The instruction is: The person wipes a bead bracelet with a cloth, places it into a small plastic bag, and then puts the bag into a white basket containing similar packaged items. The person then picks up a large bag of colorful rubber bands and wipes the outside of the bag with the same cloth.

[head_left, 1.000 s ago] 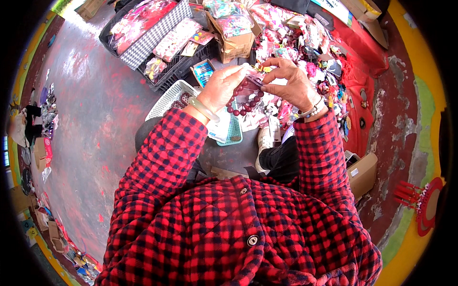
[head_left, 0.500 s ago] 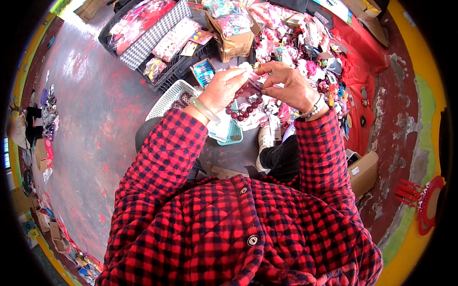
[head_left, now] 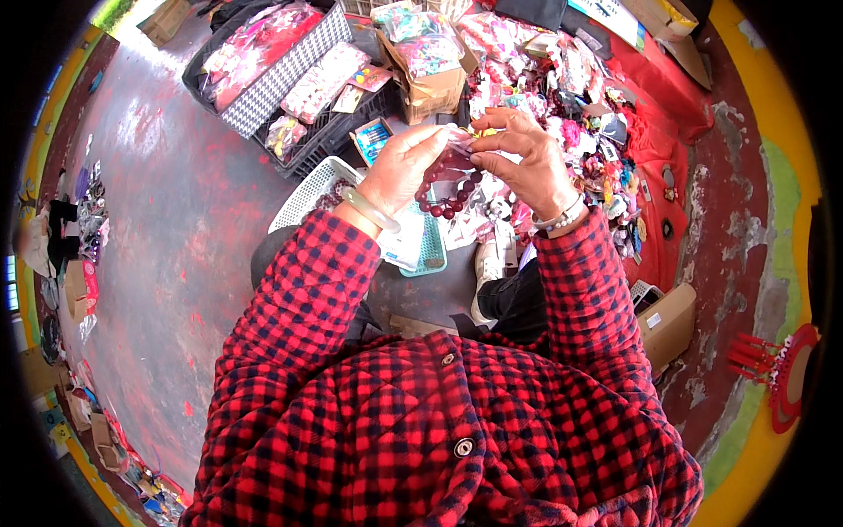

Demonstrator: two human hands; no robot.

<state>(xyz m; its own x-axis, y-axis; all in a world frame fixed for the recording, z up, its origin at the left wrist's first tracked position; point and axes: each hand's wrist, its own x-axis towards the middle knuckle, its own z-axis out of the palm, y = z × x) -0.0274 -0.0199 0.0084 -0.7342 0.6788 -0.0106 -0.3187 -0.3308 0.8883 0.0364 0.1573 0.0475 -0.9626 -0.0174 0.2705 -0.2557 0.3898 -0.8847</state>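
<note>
A dark red bead bracelet (head_left: 449,209) hangs in a loop between my hands, below a small clear plastic bag (head_left: 453,158). Whether the beads lie inside the bag or behind it, I cannot tell. The thumb and fingers of my left hand (head_left: 399,172) are closed on the bag's left upper edge. With thumb and forefinger, my right hand (head_left: 529,165) pinches the opposite side, its other fingers curled above. Under my left wrist, a white basket (head_left: 299,198) holds more dark red beads. A teal basket (head_left: 434,255) with a white packet sits below the bracelet.
Ahead stand a black crate (head_left: 307,149) of packaged goods and a cardboard box (head_left: 432,92) filled with plastic packets. A large heap of small accessories (head_left: 575,123) spreads over red cloth (head_left: 672,176) on the right. Another carton (head_left: 669,325) rests beside my right elbow.
My right hand has shifted slightly left and down, and its fingers have changed their hold at the bag's edge. The bracelet still hangs between my hands.
</note>
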